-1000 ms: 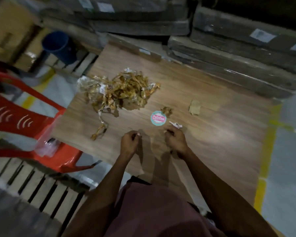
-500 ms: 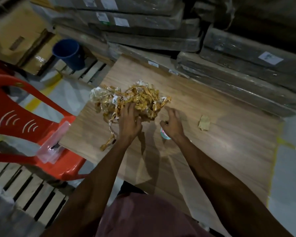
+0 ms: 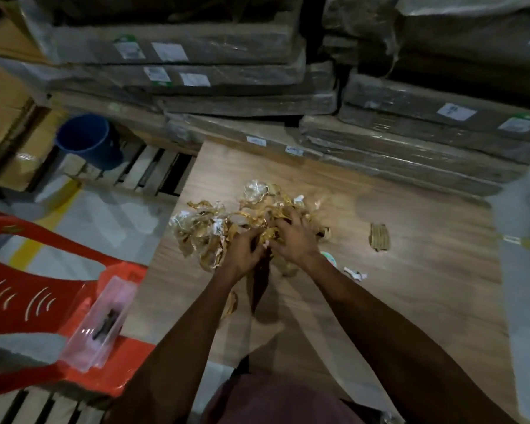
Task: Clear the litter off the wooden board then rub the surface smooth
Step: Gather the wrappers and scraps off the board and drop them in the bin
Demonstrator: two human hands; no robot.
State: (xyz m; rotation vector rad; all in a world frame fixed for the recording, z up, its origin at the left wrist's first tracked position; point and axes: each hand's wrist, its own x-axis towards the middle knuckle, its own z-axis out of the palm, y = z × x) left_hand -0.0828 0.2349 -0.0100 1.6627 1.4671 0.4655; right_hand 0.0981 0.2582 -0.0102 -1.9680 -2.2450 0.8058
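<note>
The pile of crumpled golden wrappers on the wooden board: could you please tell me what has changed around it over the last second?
Both hands left the near edge and reached forward; the left hand and right hand now grip the pile of crumpled golden wrappers, bunching it. The round sticker, white scrap and cardboard piece stay on the wooden board.

I see a board (image 3: 395, 301) of smooth, matt wood grain, litter (image 3: 214, 231) of crinkled glossy golden film, a glossy red plastic chair (image 3: 28, 289), and film-wrapped cartons (image 3: 227, 47).
</note>
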